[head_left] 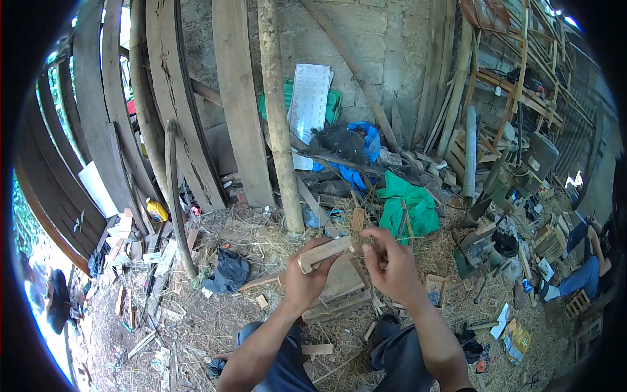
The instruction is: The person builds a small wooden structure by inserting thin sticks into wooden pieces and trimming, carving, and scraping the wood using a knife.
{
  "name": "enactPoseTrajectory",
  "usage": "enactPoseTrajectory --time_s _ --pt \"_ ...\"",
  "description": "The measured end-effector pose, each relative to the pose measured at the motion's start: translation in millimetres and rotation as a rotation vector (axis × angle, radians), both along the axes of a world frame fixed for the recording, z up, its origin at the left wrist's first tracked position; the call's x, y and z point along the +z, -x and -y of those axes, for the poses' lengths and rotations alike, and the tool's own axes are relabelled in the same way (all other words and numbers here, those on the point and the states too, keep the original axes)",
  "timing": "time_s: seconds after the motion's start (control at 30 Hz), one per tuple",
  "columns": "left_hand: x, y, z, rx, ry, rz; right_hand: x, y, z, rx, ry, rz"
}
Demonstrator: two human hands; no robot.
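A short, pale wooden block (326, 253) lies tilted in my left hand (304, 282), whose fingers are wrapped round it from below. My right hand (396, 269) is at the block's far right end. Its fingers are curled, with thumb and index finger close together; whatever may be between them is too small to make out. Beneath both hands stands a low wooden piece (341, 282) with a flat top, between my knees. A small upright wood scrap (358, 219) shows just beyond the block.
Shavings and offcuts cover the ground. A wooden pole (279, 124) rises ahead. Near it lie a green plastic sheet (408, 206) and a black bag (228, 269). Planks (238, 98) lean on the wall. A person (584, 261) sits at far right, by some machinery (496, 189).
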State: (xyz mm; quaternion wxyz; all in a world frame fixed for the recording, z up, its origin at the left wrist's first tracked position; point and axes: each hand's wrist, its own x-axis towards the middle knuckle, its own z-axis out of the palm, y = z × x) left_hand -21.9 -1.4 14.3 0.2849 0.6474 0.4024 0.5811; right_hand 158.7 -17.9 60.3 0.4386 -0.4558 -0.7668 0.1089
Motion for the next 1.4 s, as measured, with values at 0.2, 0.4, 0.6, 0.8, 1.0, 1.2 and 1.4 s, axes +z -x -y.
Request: enactPoseTrajectory --time_s 0.2,0.4,0.6,0.8,1.0,1.2,1.4 --pt "-2.1 3.2 -2.0 0.099 -0.166 -0.14 -15.8 17.3 5.4 -0.253 0.103 0.319" --pt "-3.2 2.7 -3.0 0.045 -0.439 -0.28 -25.4 11.5 -13.2 -0.526 0.071 0.351" --pt "-6.3 -4.6 2.3 0.046 -0.174 -0.171 -18.1 7.7 -8.1 -0.362 0.132 0.213" --pt "-14.4 0.0 -0.6 0.042 -0.257 -0.142 -29.6 23.5 -1.7 -0.326 0.037 0.311" --pt "-18.4 1.8 -0.5 0.118 -0.255 -0.24 -33.0 20.0 -10.5 -0.415 0.112 0.37" --pt "-24.2 -1.6 -4.5 0.139 -0.267 -0.174 -37.2 13.5 -23.0 -0.44 0.085 0.41" --pt "-25.6 -4.3 -6.4 0.154 -0.231 -0.191 -49.5 11.0 -35.1 -0.442 0.089 0.343"
